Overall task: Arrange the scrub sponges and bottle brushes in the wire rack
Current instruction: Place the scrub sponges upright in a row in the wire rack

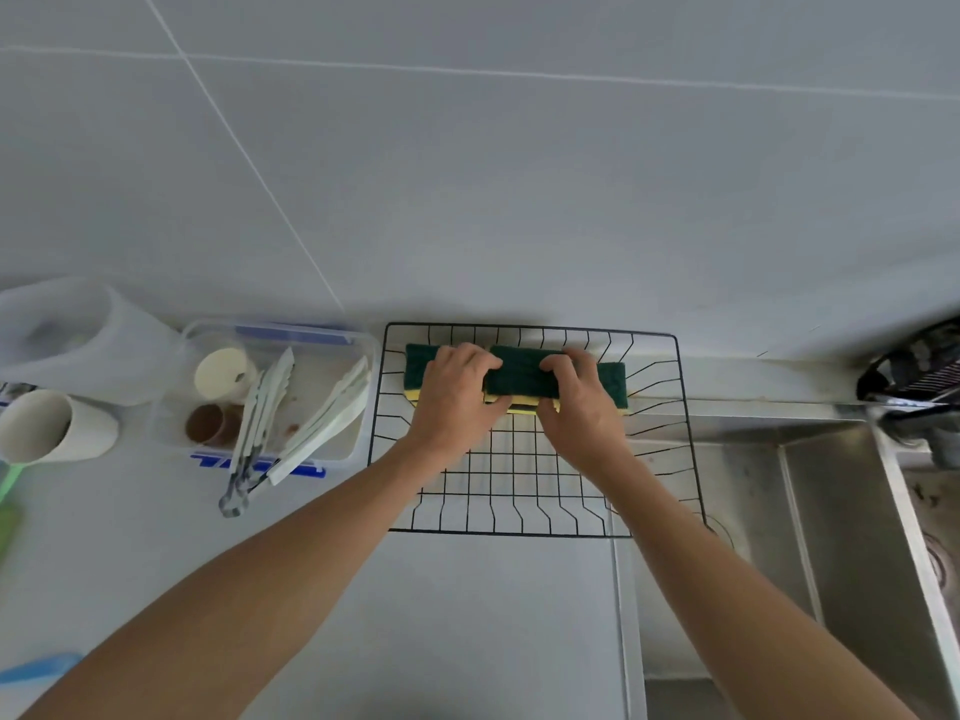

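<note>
A black wire rack (535, 504) sits on the counter against the tiled wall, partly over the sink's edge. Green-and-yellow scrub sponges (522, 374) lie side by side along its far side, green faces up. My left hand (454, 402) grips the sponges from the left, fingers curled over the green top. My right hand (582, 402) grips them from the right in the same way. Both thumbs press the yellow front edge. How many sponges are stacked there is hidden by my hands. No bottle brush can be made out with certainty.
A clear plastic tub (275, 392) left of the rack holds white tongs (260, 433) and small cups. A white cup (52, 426) and a translucent jug (67, 335) stand further left. A steel sink (810, 517) lies on the right.
</note>
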